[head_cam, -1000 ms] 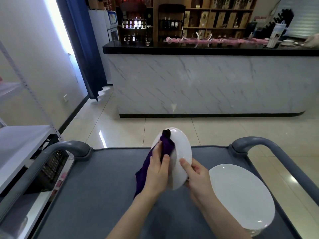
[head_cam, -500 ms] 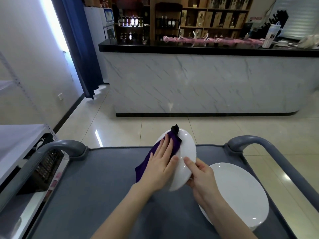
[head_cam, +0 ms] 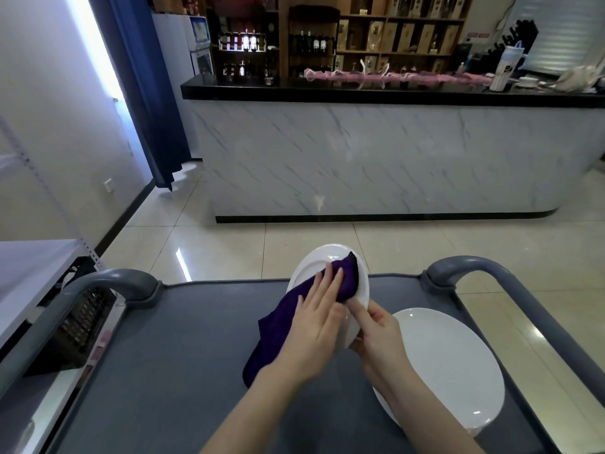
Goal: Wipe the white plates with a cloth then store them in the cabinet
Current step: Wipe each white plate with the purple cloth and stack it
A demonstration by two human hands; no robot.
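From the head camera, looking down over a grey cart (head_cam: pixel 183 339), a person works with both bare hands above its flat top. The right hand (head_cam: pixel 376 335) has its grip clenched on the lower right rim of a white plate (head_cam: pixel 314 267), thumb laid over the front edge and the other fingers behind, so the plate stands tilted on edge over the cart rather than lying on it. The left hand (head_cam: pixel 314 326) lies flat with its fingers spread, pressing a purple cloth (head_cam: pixel 278 329) against the face of that plate; its grip is not curled round the cloth but pushes it down with the palm and fingers. The upper end of the cloth reaches almost to the plate's top right rim, and its lower end hangs off the plate's left side down toward the cart top.

Just to the right of the hands, a second white plate (head_cam: pixel 451 365) lies flat on the cart, partly hidden by the right forearm; whether more plates lie beneath it cannot be told. Two rounded grey handles (head_cam: pixel 471 267) rise at the far corners of the cart. Beyond it, across a tiled floor (head_cam: pixel 229 250), stands a marble-fronted bar (head_cam: pixel 360 158) with a black top, with shelves of bottles behind. A blue curtain (head_cam: pixel 140 86) hangs at the left.
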